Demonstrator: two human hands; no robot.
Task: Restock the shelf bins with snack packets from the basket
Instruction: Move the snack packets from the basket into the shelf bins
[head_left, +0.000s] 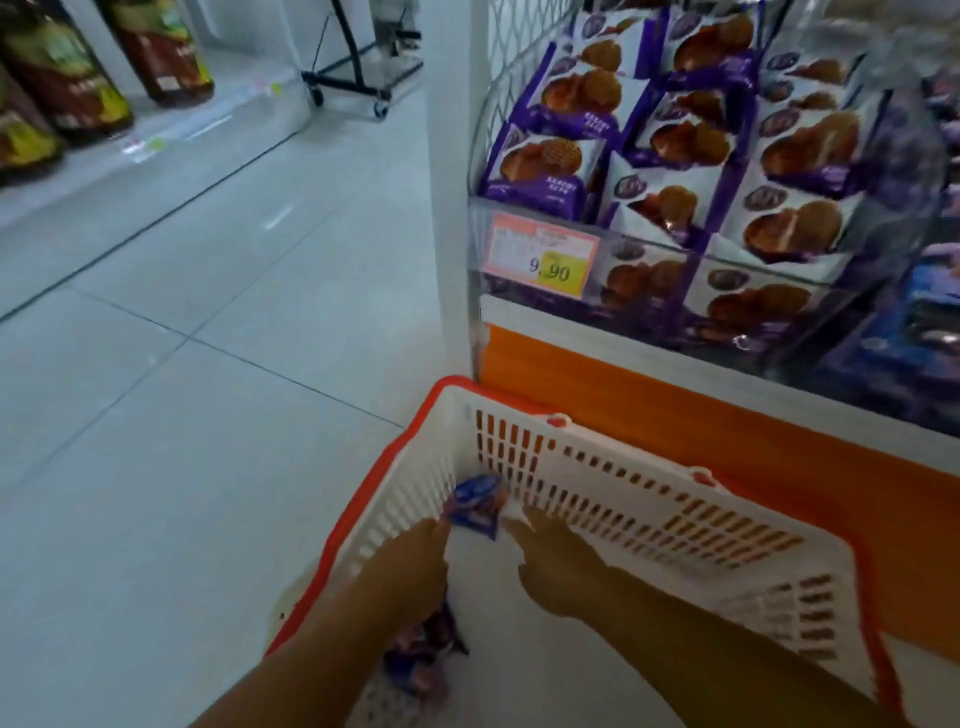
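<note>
Basket (613, 467) sat bottom centre of frame, by the orange shelf base (727, 415). One blue snack packet (475, 506) lay in its far left corner, propped against the slotted wall. More packets (421, 654) were bunched lower left, partly under the left forearm.

Left hand (410, 566) reached the blue packet's lower edge, fingertips touching it. Whether it was pinching, couldn't tell: too blurred. Right hand (558, 569) was just beside it, index finger stretched toward the packet's right edge, holding nothing.

Packet looked light: soft film, probably slick and crinkly, contents likely crushable. Best hold: pinch a sealed edge or corner, don't squeeze the middle.

Shelf bin (480, 228) was upper right, already stacked with purple packets (561, 161).
</note>
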